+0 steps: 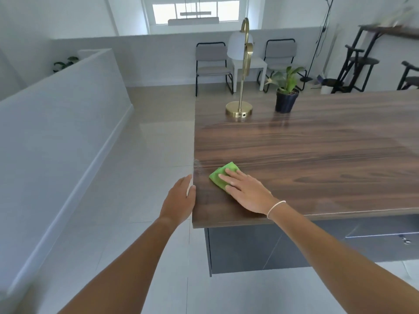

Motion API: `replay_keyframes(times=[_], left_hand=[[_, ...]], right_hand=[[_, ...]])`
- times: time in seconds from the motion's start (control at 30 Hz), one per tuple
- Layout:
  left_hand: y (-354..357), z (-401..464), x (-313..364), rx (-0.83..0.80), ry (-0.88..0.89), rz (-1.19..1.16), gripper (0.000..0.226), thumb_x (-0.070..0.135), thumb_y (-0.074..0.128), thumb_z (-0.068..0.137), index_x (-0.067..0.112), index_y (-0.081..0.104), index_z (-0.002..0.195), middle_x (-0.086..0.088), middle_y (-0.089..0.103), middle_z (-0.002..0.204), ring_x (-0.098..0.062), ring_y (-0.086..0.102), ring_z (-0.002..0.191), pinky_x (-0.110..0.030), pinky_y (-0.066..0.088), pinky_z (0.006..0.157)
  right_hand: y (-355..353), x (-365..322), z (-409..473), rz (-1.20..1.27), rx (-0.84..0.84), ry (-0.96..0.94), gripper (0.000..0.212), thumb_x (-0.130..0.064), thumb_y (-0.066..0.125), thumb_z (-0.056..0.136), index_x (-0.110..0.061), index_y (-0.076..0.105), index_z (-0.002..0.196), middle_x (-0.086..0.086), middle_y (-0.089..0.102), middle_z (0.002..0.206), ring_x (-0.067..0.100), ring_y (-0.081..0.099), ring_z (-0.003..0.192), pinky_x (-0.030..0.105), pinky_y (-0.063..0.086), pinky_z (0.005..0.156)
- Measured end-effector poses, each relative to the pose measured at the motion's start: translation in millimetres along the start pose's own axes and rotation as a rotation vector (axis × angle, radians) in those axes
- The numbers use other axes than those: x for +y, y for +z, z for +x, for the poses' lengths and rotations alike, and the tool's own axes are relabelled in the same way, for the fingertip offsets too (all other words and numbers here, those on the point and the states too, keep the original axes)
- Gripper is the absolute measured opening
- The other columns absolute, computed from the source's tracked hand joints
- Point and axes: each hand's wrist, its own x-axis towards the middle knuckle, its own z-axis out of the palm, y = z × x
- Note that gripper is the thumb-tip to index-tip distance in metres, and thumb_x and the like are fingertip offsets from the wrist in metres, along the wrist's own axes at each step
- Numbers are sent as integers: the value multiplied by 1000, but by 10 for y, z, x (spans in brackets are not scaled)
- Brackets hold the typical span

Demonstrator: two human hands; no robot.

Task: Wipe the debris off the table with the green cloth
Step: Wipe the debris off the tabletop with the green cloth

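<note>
Grip first: the right hand (246, 191) lies flat and released, palm pressing the green cloth (221, 175) onto the desk (317, 155) near its 9 o'clock edge, likely to push debris off. The left hand (180, 201) is cupped against that edge, fingers unclenched, grasping nothing, probably to catch what falls. Pale debris (197, 167) smears at the cloth's 10 o'clock; it is faint. Cloth's near part is hidden under the palm.

The right hand (247, 191) lies flat on the green cloth (223, 175), pressing it on the wooden table (317, 150) near the left edge. The left hand (180, 200) is cupped against that edge, beside pale debris (197, 167).
</note>
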Motion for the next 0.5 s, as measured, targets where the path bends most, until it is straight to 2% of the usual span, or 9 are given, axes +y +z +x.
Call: replay_keyframes(times=[0.03, 0.1, 0.17, 0.27, 0.33, 0.4, 0.5], left_hand=[[5, -10, 49, 46, 29, 7, 44, 24, 34, 97, 13, 37, 139, -5, 41, 146, -21, 37, 134, -34, 28, 110], [18, 41, 134, 141, 84, 31, 43, 22, 36, 95, 11, 41, 136, -7, 45, 143, -24, 40, 131, -35, 31, 108], [106, 95, 341, 159, 152, 91, 43, 22, 36, 95, 9, 42, 136, -11, 43, 144, -28, 37, 133, -38, 29, 111], [378, 111, 740, 103, 162, 240, 50, 30, 33, 95, 11, 32, 141, -15, 31, 151, -32, 25, 140, -44, 17, 116], [618, 117, 941, 46, 67, 320, 61, 42, 30, 94, 10, 21, 145, -18, 19, 155, -37, 14, 143, -46, 7, 117], [836, 115, 1047, -7, -43, 368, 75, 54, 29, 90, 7, 11, 146, -21, 6, 156, -40, 2, 143, -48, 0, 116], [945, 254, 1028, 23, -83, 408, 81, 60, 29, 87, 10, 8, 147, -20, 0, 157, -40, -4, 144, -47, -4, 116]], right_hand=[[-81, 23, -7, 161, 17, 18, 44, -35, 30, 99, -37, 29, 143, -10, 16, 158, 11, 12, 146, 30, 9, 116], [-229, 124, -38, 374, 170, 65, 43, -32, 35, 98, -34, 36, 141, -10, 24, 155, 7, 18, 144, 25, 11, 113], [-375, 425, -111, 294, 306, 189, 42, -26, 36, 98, -27, 40, 140, -3, 30, 154, 12, 22, 143, 28, 14, 114], [-466, 941, -202, -43, 214, 361, 44, -29, 32, 98, -26, 35, 143, 2, 25, 156, 24, 19, 145, 39, 12, 117], [-425, 1093, -197, -175, 165, 379, 46, -34, 27, 99, -30, 28, 145, -2, 20, 158, 26, 15, 145, 42, 10, 118], [-385, 1120, -181, -204, 176, 350, 48, -35, 23, 99, -31, 23, 146, -4, 18, 158, 26, 13, 146, 42, 9, 118], [-381, 1167, -166, -230, 186, 316, 48, -34, 21, 99, -31, 20, 147, -4, 15, 159, 26, 11, 146, 41, 7, 118]])
